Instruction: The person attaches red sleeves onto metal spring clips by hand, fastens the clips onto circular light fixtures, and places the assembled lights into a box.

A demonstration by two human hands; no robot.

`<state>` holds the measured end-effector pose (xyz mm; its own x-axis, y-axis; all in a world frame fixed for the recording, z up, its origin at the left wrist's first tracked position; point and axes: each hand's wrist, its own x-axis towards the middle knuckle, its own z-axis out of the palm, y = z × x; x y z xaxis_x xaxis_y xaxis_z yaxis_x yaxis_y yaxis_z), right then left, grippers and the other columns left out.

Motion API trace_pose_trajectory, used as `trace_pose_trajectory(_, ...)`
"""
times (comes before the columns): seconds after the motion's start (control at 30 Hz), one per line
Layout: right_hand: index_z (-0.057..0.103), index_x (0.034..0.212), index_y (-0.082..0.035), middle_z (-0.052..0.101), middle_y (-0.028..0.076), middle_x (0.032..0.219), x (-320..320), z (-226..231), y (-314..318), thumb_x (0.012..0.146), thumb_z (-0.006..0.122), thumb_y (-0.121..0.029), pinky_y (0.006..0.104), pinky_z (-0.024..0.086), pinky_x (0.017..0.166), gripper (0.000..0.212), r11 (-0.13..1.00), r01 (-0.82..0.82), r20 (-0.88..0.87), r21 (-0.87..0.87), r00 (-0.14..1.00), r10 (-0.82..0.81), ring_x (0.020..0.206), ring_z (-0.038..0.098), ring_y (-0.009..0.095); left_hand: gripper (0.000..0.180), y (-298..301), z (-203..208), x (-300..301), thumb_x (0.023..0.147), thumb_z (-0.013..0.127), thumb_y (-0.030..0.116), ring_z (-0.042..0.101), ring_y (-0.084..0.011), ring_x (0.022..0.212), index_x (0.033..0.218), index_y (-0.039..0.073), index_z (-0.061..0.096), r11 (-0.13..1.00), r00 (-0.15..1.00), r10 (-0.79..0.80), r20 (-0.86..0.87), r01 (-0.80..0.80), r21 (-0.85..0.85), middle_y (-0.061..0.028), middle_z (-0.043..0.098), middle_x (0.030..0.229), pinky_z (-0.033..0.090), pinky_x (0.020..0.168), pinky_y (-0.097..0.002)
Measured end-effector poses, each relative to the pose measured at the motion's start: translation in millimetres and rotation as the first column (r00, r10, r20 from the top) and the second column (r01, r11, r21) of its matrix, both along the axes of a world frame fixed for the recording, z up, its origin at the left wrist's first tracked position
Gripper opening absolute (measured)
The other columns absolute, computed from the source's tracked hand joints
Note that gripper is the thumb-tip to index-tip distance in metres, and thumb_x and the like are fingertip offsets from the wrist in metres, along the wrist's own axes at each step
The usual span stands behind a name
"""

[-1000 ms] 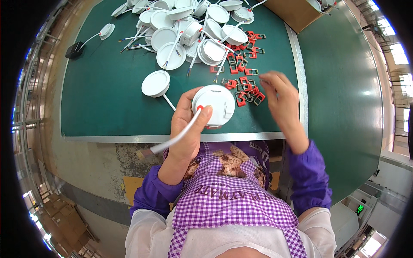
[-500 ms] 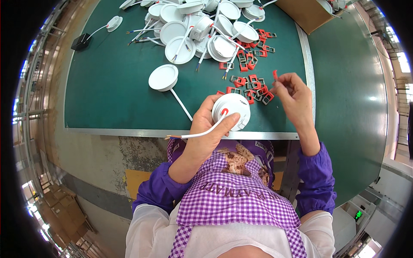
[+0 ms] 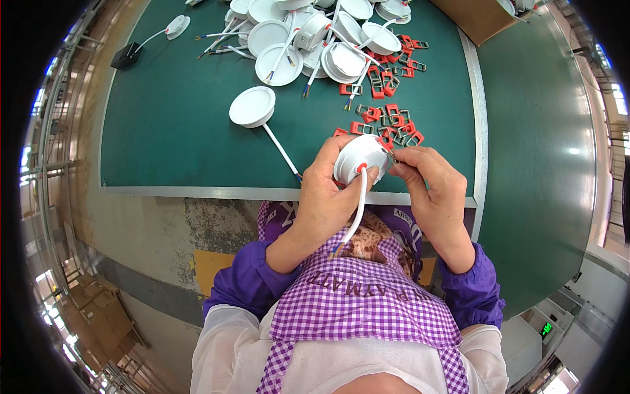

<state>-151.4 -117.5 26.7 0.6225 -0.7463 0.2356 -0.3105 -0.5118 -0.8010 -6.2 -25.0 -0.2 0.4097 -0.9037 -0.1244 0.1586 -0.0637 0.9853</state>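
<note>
A round white downlight point(image 3: 354, 159) is gripped in my left hand point(image 3: 321, 200) over the table's front edge. Its back is turned up and to the right, and its white cable point(image 3: 360, 210) hangs down toward my apron, bare wire ends lowest. My right hand point(image 3: 436, 190) pinches a small red-and-metal spring clip point(image 3: 388, 150) against the right rim of the downlight. Whether the clip sits in a slot there, I cannot make out. Just beyond both hands lies a small group of loose red clips point(image 3: 394, 120).
A heap of white downlights point(image 3: 279, 62) covers the far middle of the green table point(image 3: 170, 144), with more red clips point(image 3: 387, 82) beside it. One downlight point(image 3: 252, 107) lies apart, left of my hands. Far left is a black block point(image 3: 125, 56); far right, a cardboard box point(image 3: 476, 20).
My right hand has brought the red clip left and down to the downlight's rim. My left hand has tilted the downlight and shifted slightly right, so the cable now hangs downward.
</note>
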Motion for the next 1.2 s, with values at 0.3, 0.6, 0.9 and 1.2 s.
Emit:
trace_pose_trajectory(0.3, 0.065, 0.102, 0.002, 0.067, 0.015, 0.095, 7.4, 9.4, 11.7, 0.083, 0.065, 0.004, 0.0335, 0.055, 0.064, 0.02, 0.966, 0.032, -0.074, -0.256, 0.996, -0.053, 0.078, 0.068, 0.027, 0.038, -0.5, 8.2, -1.8, 0.088, 0.071, 0.01, 0.062, -0.0112, 0.094, 0.12, 0.0, 0.054, 1.0, 0.994, 0.025, 0.108, -0.024, -0.007, -0.007, 0.064, 0.105, 0.053, 0.078, -0.0247)
trace_pose_trajectory(0.6, 0.065, 0.1, 0.002, 0.067, 0.014, 0.09, 8.4, 1.0, 8.9, 0.082, 0.064, 0.007, 0.0315, 0.055, 0.064, 0.019, 0.995, 0.014, -0.037, -0.097, 0.999, -0.018, 0.074, 0.068, 0.024, 0.035, -1.5, 6.1, 3.6, 0.086, 0.07, 0.006, 0.063, -0.0115, 0.092, 0.118, 0.002, 0.058, 1.0, 0.972, 0.002, 0.234, 0.0, -0.006, -0.0074, 0.066, 0.103, 0.052, 0.076, -0.0258)
trace_pose_trajectory(0.9, 0.063, 0.096, 0.002, 0.065, 0.014, 0.087, 5.6, -9.7, 11.1, 0.082, 0.064, 0.008, 0.0314, 0.052, 0.061, 0.016, 0.993, 0.045, 0.04, -0.11, 0.998, -0.04, 0.071, 0.066, 0.024, 0.035, -1.2, 6.7, 7.2, 0.084, 0.068, 0.001, 0.061, -0.011, 0.091, 0.118, 0.001, 0.058, 0.996, 0.946, -0.079, 0.315, 0.091, -0.023, -0.0074, 0.065, 0.101, 0.051, 0.076, -0.0261)
trace_pose_trajectory(1.2, 0.062, 0.098, 0.001, 0.065, 0.013, 0.093, -5.3, -26.4, 16.8, 0.08, 0.067, 0.008, 0.0299, 0.052, 0.065, 0.02, 0.989, 0.061, 0.089, -0.137, 0.995, -0.049, 0.077, 0.066, 0.021, 0.034, 6.4, 0.0, 5.0, 0.087, 0.07, 0.005, 0.058, -0.0094, 0.091, 0.118, 0.001, 0.057, 0.982, 0.979, -0.181, 0.096, 0.175, 0.066, -0.0062, 0.063, 0.103, 0.05, 0.077, -0.0247)
